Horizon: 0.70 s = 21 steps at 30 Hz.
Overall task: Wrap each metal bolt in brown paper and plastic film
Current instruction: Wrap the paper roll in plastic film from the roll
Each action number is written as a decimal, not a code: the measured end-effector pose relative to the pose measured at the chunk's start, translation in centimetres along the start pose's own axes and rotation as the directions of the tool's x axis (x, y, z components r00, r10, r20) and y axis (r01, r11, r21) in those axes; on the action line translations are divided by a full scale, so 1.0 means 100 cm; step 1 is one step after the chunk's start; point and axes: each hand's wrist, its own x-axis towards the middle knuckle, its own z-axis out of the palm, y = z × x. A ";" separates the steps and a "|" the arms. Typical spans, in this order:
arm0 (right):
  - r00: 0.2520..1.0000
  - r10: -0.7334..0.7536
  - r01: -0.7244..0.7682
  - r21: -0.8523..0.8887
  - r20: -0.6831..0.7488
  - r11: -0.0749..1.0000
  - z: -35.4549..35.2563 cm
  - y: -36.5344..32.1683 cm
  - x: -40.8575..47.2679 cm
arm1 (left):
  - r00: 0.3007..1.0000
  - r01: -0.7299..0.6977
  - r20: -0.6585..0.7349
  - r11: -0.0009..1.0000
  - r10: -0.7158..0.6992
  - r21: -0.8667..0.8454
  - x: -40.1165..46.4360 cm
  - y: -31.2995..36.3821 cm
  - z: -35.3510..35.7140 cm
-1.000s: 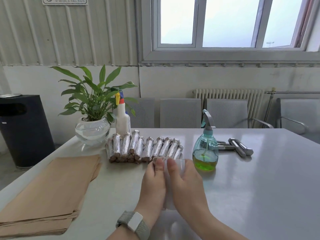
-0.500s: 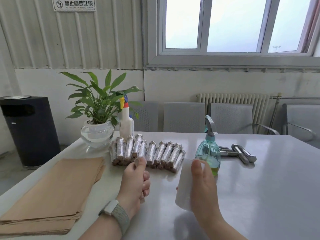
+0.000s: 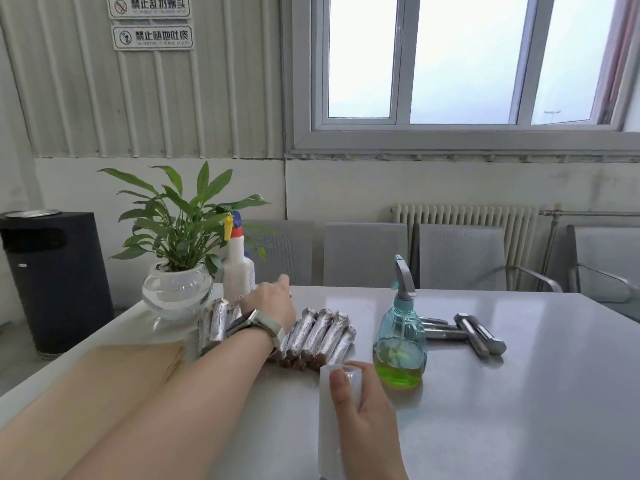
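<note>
Grey and glossy, the table point(image 3: 519, 393) carries everything here, and the teal spray bottle point(image 3: 400, 344) with green liquid in its base serves as the landmark. Just left of the bottle lies a row of wrapped bolts point(image 3: 317, 336), shiny with film, packed side by side. Just right of the bottle and a little behind it rest the bare metal bolts point(image 3: 476, 334), a small loose cluster touching one another.

The left hand point(image 3: 268, 301) reaches out over the far end of the wrapped row, well left of the bottle, with a watch point(image 3: 254, 323) on its wrist. Whether its fingers hold anything cannot be told, since the back of the hand hides them.

The right hand point(image 3: 360, 410) sits in front of the bottle and slightly left, its fingers curled round a roll of plastic film point(image 3: 329, 427) with the thumb laid across the roll's upper end; the roll stands near upright on the table.

Far left of the bottle, at the table's near edge, lies a stack of brown paper point(image 3: 86, 386), partly covered by the left forearm. Behind the wrapped row stand a white spray bottle point(image 3: 238, 271) and a potted plant point(image 3: 176, 258) in a glass bowl.
</note>
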 end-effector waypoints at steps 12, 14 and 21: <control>0.988 0.145 -0.139 0.115 -0.045 0.984 -0.001 0.004 0.005 | 0.996 0.029 -0.068 0.920 -0.060 -0.390 -0.031 -0.003 0.008; 0.976 0.212 -0.195 0.215 -0.056 0.957 -0.002 0.001 0.006 | 1.000 -0.030 -0.024 0.740 0.018 -0.672 -0.060 0.000 -0.003; 0.922 0.387 -0.354 0.446 0.020 0.822 -0.007 -0.009 0.006 | 0.967 0.039 0.145 0.442 0.209 -0.896 -0.163 0.002 -0.006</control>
